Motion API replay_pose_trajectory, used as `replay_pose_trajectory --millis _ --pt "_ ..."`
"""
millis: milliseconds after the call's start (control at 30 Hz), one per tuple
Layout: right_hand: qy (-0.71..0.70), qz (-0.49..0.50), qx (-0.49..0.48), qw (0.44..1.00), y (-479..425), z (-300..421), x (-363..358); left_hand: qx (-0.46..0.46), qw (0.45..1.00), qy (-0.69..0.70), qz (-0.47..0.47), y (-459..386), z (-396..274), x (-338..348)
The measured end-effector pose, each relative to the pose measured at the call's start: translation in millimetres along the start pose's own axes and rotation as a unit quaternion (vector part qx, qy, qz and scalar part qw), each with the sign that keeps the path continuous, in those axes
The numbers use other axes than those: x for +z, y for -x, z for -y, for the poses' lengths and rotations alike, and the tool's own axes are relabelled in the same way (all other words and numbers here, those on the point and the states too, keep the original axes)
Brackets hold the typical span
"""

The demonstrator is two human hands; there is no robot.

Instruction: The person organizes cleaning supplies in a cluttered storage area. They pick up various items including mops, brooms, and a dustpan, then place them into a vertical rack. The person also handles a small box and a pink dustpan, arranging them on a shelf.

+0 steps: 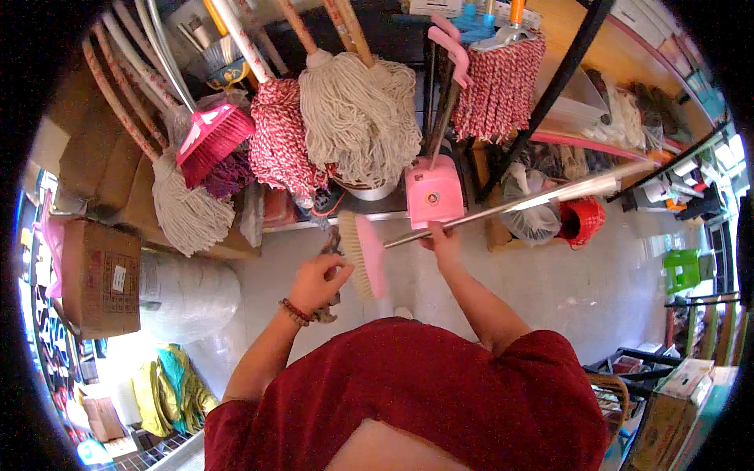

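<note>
My right hand [443,241] is closed around the metal handle of a pink broom [371,256], near its head. The handle runs up to the right, and the pale bristles face left. My left hand [321,279] is beside the bristles, its thumb and forefinger curled close together. A dark, greyish cloth-like thing [325,312] shows behind that hand and wrist; whether the hand holds it, I cannot tell. Beyond my right hand is a pink dustpan [435,191]. Beige string mops [359,118] and a red-and-white mop [280,135] stand ahead.
A magenta broom [215,138] and another mop [191,203] stand at the upper left. A cardboard box [101,277] is at the left. A red basket [582,221] and a plastic bag [530,206] lie ahead right. A black metal post [545,97] slants beside the shelves.
</note>
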State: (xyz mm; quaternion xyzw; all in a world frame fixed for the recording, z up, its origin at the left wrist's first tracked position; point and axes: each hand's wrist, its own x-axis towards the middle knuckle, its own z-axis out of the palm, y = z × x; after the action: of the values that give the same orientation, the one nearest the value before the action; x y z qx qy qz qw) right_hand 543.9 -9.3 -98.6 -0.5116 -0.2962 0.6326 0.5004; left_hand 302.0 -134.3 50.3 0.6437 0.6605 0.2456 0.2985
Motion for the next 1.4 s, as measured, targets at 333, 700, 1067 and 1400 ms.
replay_pose_trajectory --millis 333,700,1067,1400 --pt "-0.123 0.038 0.032 0.991 17 39 14 -0.05 0.986 0.148 0.057 32 33 35" --pt "0.021 0.098 -0.083 0.992 -11 53 65 0.125 0.984 0.107 -0.074 -60 11 -25" --pt "0.347 0.096 -0.128 0.924 -39 90 83 0.175 0.98 0.089 -0.023 -158 -90 -45" --pt "0.381 0.05 -0.311 0.87 -138 116 10 0.205 0.977 0.056 -0.009 -286 -157 24"
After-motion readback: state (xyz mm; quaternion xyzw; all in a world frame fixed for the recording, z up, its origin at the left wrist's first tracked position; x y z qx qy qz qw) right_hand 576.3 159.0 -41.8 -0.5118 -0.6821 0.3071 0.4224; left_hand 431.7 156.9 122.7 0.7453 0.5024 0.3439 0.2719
